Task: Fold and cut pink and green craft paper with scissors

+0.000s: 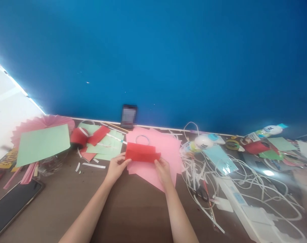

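A folded red paper (142,152) is held above a stack of pink paper sheets (168,148) on the brown table (133,209). My left hand (117,166) pinches the red paper's lower left edge, fingers closed on it. My right hand (162,169) pinches its lower right edge, fingers closed too. A small ring of tape (142,139) lies on the pink sheets just behind the red paper.
Light green sheets (43,143), a pink paper fan (42,123) and red paper pieces (89,135) lie at the left. A phone (128,116) leans against the blue wall. White cables (244,182), scissors (202,192), glue bottles (206,141) and a power strip (235,197) crowd the right. A dark tablet (10,206) lies front left.
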Available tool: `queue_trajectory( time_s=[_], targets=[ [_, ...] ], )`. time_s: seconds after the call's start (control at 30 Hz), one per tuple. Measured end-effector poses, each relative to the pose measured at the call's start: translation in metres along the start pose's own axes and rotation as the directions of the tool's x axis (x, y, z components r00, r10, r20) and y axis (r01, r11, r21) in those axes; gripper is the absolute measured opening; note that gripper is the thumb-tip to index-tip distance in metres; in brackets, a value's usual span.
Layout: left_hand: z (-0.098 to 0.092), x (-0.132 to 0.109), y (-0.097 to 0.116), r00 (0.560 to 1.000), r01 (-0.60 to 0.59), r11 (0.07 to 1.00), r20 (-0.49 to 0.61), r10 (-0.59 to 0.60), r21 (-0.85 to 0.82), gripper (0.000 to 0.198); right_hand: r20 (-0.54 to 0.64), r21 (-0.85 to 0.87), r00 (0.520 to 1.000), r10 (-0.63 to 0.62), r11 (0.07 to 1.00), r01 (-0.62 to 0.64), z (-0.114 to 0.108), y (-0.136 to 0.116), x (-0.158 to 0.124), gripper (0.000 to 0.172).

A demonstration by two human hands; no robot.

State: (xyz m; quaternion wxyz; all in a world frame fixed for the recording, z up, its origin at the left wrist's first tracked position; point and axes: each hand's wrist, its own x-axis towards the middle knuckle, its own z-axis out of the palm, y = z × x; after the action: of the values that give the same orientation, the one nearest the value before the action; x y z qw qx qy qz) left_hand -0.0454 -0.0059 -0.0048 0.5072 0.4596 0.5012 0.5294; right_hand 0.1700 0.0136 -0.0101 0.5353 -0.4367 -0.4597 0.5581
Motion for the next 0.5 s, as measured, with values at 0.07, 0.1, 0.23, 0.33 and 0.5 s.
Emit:
queue_trajectory(
  time_s=[0.07,0.1,0.23,0.33,0.5],
  targets=[
    [0.0004,0.0001,-0.0015,1.000,0.004,1.000,-0.007,-0.004,-0.013,0.019,-0.007,0.006,1.000,0.008,1.000,-0.008,0.0006,0.0001,-0.0002,0.018],
    [0.0008,0.0001,-0.0019,1.000,0.005,1.000,-0.003,-0.005,-0.022,0.018,-0.019,0.000,1.000,0.008,1.000,-0.008,0.0008,-0.0001,-0.0003,0.015],
    [0.0029,-0.0009,0.0011,0.999,0.017,0.995,0.044,-0.012,-0.097,0.017,-0.079,-0.031,0.997,-0.013,0.999,0.010,0.0023,-0.0020,-0.0010,0.018],
    [0.0037,-0.0027,0.0054,0.997,0.057,0.993,0.055,-0.051,-0.105,0.020,-0.088,-0.037,0.996,-0.026,0.999,0.023,0.0040,-0.0038,-0.0017,0.022],
    [0.0032,-0.0039,0.0048,0.995,0.095,0.986,-0.007,-0.097,-0.136,0.024,-0.116,-0.113,0.993,-0.036,0.993,0.023,0.0066,-0.0067,-0.0028,0.020]
  ],
)
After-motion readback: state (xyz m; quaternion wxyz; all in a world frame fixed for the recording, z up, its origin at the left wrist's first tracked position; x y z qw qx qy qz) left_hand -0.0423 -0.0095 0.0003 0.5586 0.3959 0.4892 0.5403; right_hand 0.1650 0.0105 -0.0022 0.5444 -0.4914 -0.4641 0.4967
